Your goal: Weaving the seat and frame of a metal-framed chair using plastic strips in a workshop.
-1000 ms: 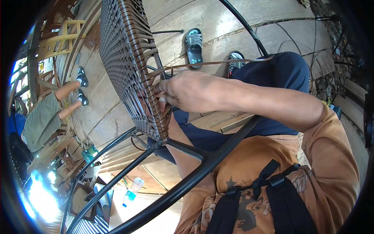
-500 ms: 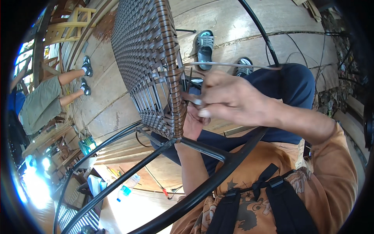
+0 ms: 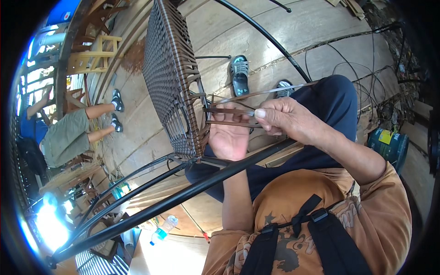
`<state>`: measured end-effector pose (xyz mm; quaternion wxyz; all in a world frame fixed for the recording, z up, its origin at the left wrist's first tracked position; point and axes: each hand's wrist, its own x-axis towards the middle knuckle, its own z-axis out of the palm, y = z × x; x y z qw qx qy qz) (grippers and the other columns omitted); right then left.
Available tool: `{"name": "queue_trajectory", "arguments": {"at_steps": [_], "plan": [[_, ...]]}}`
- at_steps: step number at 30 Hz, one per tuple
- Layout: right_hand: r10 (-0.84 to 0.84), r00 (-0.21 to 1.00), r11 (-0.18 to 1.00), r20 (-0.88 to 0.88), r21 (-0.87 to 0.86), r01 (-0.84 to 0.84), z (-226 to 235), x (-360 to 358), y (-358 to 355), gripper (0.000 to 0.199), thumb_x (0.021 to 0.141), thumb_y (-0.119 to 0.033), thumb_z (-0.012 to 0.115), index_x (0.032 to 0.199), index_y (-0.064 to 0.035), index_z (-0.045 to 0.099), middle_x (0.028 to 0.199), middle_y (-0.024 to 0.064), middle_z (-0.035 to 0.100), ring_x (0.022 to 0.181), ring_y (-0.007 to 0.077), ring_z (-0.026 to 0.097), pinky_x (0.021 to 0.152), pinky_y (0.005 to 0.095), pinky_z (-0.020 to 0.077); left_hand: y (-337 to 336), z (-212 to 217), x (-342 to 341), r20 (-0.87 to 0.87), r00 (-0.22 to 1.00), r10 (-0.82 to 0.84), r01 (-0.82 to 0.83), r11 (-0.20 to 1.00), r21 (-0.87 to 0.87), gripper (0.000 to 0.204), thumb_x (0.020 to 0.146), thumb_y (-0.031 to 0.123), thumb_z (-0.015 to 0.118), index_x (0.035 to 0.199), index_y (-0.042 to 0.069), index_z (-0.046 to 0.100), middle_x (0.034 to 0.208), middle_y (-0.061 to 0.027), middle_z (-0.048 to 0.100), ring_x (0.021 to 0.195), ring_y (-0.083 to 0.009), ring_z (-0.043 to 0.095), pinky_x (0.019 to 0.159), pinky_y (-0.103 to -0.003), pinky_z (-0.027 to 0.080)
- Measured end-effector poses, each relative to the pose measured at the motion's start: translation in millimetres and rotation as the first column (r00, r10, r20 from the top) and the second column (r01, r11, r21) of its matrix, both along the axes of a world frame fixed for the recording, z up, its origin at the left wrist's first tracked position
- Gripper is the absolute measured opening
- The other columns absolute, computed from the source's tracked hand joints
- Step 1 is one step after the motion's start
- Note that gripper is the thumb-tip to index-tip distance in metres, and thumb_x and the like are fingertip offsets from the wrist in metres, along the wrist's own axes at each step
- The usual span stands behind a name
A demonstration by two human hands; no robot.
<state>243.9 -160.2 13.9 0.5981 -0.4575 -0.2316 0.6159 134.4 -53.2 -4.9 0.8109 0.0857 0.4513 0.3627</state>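
A woven panel [image 3: 167, 68] of brown flat plastic strips stands on a black metal frame [image 3: 192, 185] in front of me. Near its lower corner the weave is loose, with gaps between the strips. Just right of the panel's edge, my right hand [image 3: 291, 120] pinches a brown strip [image 3: 231, 111] between thumb and fingers and holds it out taut. My left hand [image 3: 230, 140] lies palm up beside the edge, behind the strips, its fingers stretched out and partly covered by them. Another long strip [image 3: 266, 93] runs from the edge across to my right knee.
Two sandals [image 3: 239, 75] are on the concrete floor ahead. Black cables [image 3: 353, 68] lie at the right. A person in shorts [image 3: 68, 137] is at the left. A plastic bottle [image 3: 164, 230] lies at the lower left, and a dark green container [image 3: 388, 145] is at my right.
My right hand has drawn back from the panel's edge, pulling the strip out straight. My left hand's palm has come into fuller view. The panel and frame have tilted in the view.
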Motion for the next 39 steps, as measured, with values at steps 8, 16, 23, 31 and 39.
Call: {"name": "queue_trajectory", "arguments": {"at_steps": [8,16,23,31,39], "plan": [[-0.195,0.917,0.707,-0.347,0.599,0.376,30,125,-95,0.040,0.089,-0.031,0.045,0.112,0.0024,0.046,0.098,0.0168,0.055,0.085,0.0194,0.056,0.081,0.0309,0.0468,6,-43,-40,0.528,0.787,-0.317,0.236,0.947,0.218,0.043,0.093,0.030,0.033,0.054,0.014,0.032,0.050,0.0019,0.028,0.047,-0.0127,0.027,0.053,-0.029,0.032],[0.342,0.487,0.750,0.804,-0.546,0.375,-20,145,-79,0.038,0.090,-0.033,0.045,0.088,0.0026,0.058,0.082,0.0142,0.061,0.072,0.0199,0.060,0.063,0.0318,0.0477,72,-111,-77,0.146,0.919,-0.366,0.240,0.814,0.529,0.018,0.083,0.023,0.055,0.072,0.014,0.045,0.056,0.0025,0.034,0.051,-0.0127,0.035,0.048,-0.026,0.032],[0.334,0.748,0.926,0.574,-0.053,-0.373,9,-6,71,0.029,0.090,-0.015,0.047,0.114,-0.0016,0.054,0.075,0.0132,0.061,0.070,0.0224,0.062,0.069,0.0335,0.0509,99,-131,-76,-0.302,0.952,0.052,0.199,0.643,0.739,0.011,0.088,0.016,0.049,0.091,0.006,0.051,0.077,-0.0062,0.053,0.069,-0.0155,0.052,0.061,-0.028,0.042],[0.223,0.139,0.870,0.965,-0.133,-0.474,-4,-29,127,0.023,0.086,-0.018,0.048,0.082,0.0018,0.060,0.073,0.0171,0.061,0.068,0.0294,0.060,0.065,0.0357,0.0501,90,-142,-72,-0.408,0.908,0.097,0.274,0.598,0.753,0.022,0.091,0.019,0.045,0.106,0.003,0.047,0.091,-0.0069,0.054,0.079,-0.0174,0.052,0.069,-0.030,0.044],[0.026,0.728,0.962,0.685,0.181,-0.204,-16,-15,69,0.029,0.086,-0.025,0.056,0.079,0.0021,0.060,0.067,0.0086,0.051,0.072,0.0154,0.050,0.069,0.0314,0.0418,56,-112,-69,-0.674,0.709,0.208,0.569,0.395,0.721,0.032,0.090,0.015,0.047,0.118,0.000,0.045,0.104,-0.0099,0.054,0.092,-0.0187,0.054,0.082,-0.031,0.044]]}}
